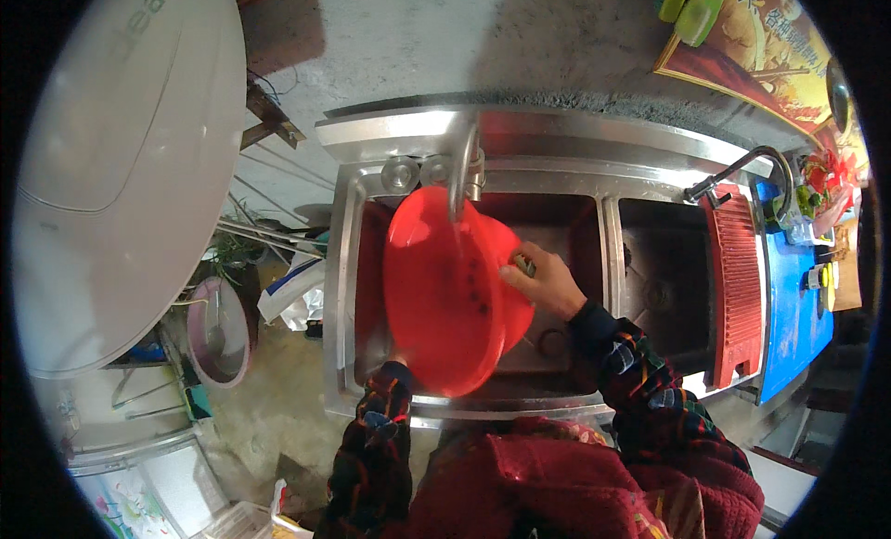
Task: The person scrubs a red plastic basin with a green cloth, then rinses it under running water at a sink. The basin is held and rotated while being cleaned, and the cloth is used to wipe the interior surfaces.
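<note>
A red plastic basin (445, 295) is tilted in the left bowl of a stainless steel double sink (335, 261), its open side turned up and to the left. Water seems to run into it from the faucet (459, 170), and small dark bits lie inside. My right hand (546, 278) is at the basin's right side with its fingers curled around a small greenish scrubber or wad, whose exact kind I cannot tell. Of my left hand (395, 369) only a bit by the cuff shows at the basin's lower left; the basin hides its fingers.
A second faucet (752, 163) rises behind the right bowl. Beside that bowl lie a red ribbed board (738, 281) and a blue surface (793, 309) with several items. A large white tank (132, 177) hangs at the left, above a pink tub (197, 330) on the floor.
</note>
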`<state>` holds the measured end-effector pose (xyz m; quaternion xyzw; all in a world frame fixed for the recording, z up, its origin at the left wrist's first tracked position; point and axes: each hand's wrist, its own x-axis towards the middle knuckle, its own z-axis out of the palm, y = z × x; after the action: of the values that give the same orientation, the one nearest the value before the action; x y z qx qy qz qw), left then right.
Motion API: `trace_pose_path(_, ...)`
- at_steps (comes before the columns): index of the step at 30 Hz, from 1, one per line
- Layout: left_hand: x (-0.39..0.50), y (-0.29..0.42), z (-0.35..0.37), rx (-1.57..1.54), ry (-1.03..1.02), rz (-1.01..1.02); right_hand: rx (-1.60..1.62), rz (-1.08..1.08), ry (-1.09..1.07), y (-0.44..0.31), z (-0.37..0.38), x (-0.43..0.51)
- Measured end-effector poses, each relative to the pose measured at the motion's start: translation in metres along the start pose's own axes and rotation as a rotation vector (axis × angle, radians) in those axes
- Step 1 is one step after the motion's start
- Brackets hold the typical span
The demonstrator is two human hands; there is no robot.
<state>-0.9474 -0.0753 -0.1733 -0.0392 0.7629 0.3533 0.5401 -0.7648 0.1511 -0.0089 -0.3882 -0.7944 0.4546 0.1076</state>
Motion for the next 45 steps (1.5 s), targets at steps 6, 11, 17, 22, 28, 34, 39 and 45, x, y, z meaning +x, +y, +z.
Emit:
trace_pose_path(6,0.014,0.008,-0.012,-0.032,-0.081,-0.050,-0.159,-0.016,0.049,-0.026,0.011,-0.002)
trace_pose_path(11,0.024,0.003,-0.021,-0.056,-0.130,-0.084,-0.228,-0.015,0.071,-0.027,0.015,-0.002)
trace_pose_path(17,0.031,-0.002,-0.033,-0.082,-0.177,-0.121,-0.190,0.052,0.101,-0.027,0.022,-0.007)
trace_pose_path(22,0.040,-0.019,-0.048,-0.161,-0.214,-0.161,-0.104,0.008,0.097,-0.032,0.019,-0.012)
trace_pose_path(28,0.066,-0.051,-0.082,-0.440,-0.378,-0.197,0.018,0.008,0.122,-0.041,0.007,-0.018)
trace_pose_path(34,0.013,-0.062,-0.107,-0.715,-0.458,-0.020,0.108,0.057,0.121,-0.054,-0.014,-0.026)
trace_pose_path(39,-0.054,-0.046,-0.115,-0.786,-0.438,-0.021,0.189,0.145,0.095,-0.057,-0.036,-0.040)
trace_pose_path(45,-0.111,-0.041,-0.109,-0.965,-0.307,0.253,0.444,0.276,0.080,-0.032,-0.049,-0.054)
